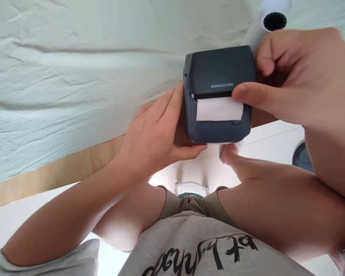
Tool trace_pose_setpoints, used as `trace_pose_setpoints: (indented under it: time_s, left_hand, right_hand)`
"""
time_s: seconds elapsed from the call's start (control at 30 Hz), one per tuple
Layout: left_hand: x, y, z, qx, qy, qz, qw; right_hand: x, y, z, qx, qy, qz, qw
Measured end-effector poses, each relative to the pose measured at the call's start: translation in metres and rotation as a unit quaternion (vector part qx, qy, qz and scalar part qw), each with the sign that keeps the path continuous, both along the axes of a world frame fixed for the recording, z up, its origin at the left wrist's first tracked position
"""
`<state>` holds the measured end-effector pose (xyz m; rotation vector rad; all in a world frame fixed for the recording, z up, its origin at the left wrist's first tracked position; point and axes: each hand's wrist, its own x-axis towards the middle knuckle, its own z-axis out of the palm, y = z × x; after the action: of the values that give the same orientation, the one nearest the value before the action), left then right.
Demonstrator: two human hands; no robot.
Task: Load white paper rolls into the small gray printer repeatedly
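Observation:
A dark grey label printer [218, 71] marked NIIMBOT is held up over my lap, near the table's edge. A strip of white label paper [218, 110] sticks out of the slot below its lid. My left hand [158, 130] grips the printer's left side, its thumb under the bottom edge. On the other side, my right hand [299, 73] has its thumb on the lid's front edge by the paper. The fingers of that hand curl at the printer's right side, partly hidden.
A table with a wrinkled pale green cloth [74, 76] and a wooden edge [83, 163] lies ahead. Behind the printer is a white hair-dryer-like object [255, 28] with a dark round end. Below are my legs, a white floor [267, 143] and a dark round object [303, 157].

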<state>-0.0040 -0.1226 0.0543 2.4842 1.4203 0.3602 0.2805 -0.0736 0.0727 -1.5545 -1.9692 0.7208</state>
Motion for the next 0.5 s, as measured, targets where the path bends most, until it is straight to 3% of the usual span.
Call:
trace_pose_setpoints:
  time_s: [0.07, 0.13, 0.2, 0.23, 0.33, 0.4, 0.5]
  left_hand:
    - [0.000, 0.000, -0.002, 0.005, -0.009, -0.005, 1.000]
    - [-0.002, 0.001, -0.003, 0.002, -0.022, -0.012, 1.000]
    - [-0.004, 0.001, -0.003, -0.005, -0.029, -0.015, 0.999]
    - [-0.005, 0.002, -0.004, -0.009, -0.029, -0.016, 0.999]
    - [-0.007, 0.002, -0.004, -0.011, -0.026, -0.014, 1.000]
    - [-0.008, 0.002, -0.004, 0.000, -0.023, -0.020, 1.000]
    - [-0.010, 0.001, -0.006, 0.023, -0.014, -0.024, 0.999]
  right_hand:
    - [-0.003, -0.002, 0.005, 0.030, 0.066, -0.043, 0.996]
    - [-0.007, -0.002, 0.010, -0.022, 0.137, -0.095, 0.986]
    - [-0.011, 0.000, 0.013, -0.051, 0.152, -0.129, 0.979]
    - [-0.013, 0.002, 0.014, -0.023, 0.136, -0.133, 0.981]
    - [-0.020, 0.012, 0.019, 0.089, 0.037, -0.083, 0.992]
    - [-0.026, 0.018, 0.026, 0.085, -0.073, -0.011, 0.994]
    - [-0.032, 0.024, 0.036, 0.064, -0.248, 0.059, 0.965]
